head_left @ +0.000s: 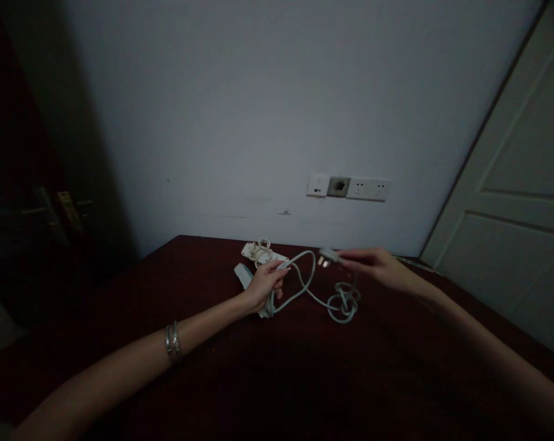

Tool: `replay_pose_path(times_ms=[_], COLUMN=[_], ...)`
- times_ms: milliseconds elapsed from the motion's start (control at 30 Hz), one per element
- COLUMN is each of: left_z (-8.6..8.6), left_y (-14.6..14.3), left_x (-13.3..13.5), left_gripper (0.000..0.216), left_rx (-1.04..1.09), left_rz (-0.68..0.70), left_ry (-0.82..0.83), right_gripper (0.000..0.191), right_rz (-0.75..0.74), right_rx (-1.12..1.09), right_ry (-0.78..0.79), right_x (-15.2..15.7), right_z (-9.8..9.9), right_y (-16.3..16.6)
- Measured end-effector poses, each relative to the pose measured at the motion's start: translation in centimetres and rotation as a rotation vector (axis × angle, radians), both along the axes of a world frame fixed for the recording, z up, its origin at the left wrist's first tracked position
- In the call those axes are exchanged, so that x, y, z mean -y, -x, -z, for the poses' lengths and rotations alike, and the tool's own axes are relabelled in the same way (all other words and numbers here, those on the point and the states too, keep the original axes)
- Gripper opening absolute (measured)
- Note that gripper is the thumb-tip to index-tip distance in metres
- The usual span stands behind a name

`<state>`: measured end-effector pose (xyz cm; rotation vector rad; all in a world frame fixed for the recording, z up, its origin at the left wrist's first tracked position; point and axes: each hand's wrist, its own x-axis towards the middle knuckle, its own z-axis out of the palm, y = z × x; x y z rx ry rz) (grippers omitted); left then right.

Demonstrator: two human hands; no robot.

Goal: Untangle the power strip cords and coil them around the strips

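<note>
My left hand [264,286] is closed with a pale cord [311,272] pinched between thumb and fingers. Partly hidden beneath that hand is a white power strip [242,275], its two ends showing on either side. The cord arcs up in a loop to the right and runs on into a loose tangle [342,304] on the dark red table. My right hand [375,266], its fingers closed, grips a plug [328,255] slightly blurred by motion. The plug's metal prongs point left, toward my left hand.
A second white power strip [279,258] with its cord [262,248] bunched on top lies farther back on the table [277,380]. Wall sockets [369,189] and a grey-framed plate [338,187] are set in the wall behind. A pale door [511,202] stands at the right.
</note>
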<state>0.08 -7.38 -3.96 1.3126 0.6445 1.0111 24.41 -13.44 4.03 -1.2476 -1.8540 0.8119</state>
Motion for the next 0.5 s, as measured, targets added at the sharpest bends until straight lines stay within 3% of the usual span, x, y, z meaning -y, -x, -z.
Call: replay_pose_path(times_ms=[133,300,500], left_z=[0.0,0.2,0.3], left_y=[0.0,0.2,0.4], left_x=[0.1,0.8,1.8], left_gripper=[0.03,0.028,0.024], left_rx=[0.024,0.004,-0.079], left_rz=[-0.025,-0.047,-0.138], left_ry=[-0.016,-0.054,-0.184], right_gripper=[0.024,0.024,0.032], right_rz=[-0.063,0.187,0.232], right_rx=[-0.026,-0.095,-0.415], right_ry=[0.107,-0.121,0.058], right_x=[1.1,-0.8,-2.2], right_z=[1.7,4.3,5.7], right_y=[3.5,6.0,8.8])
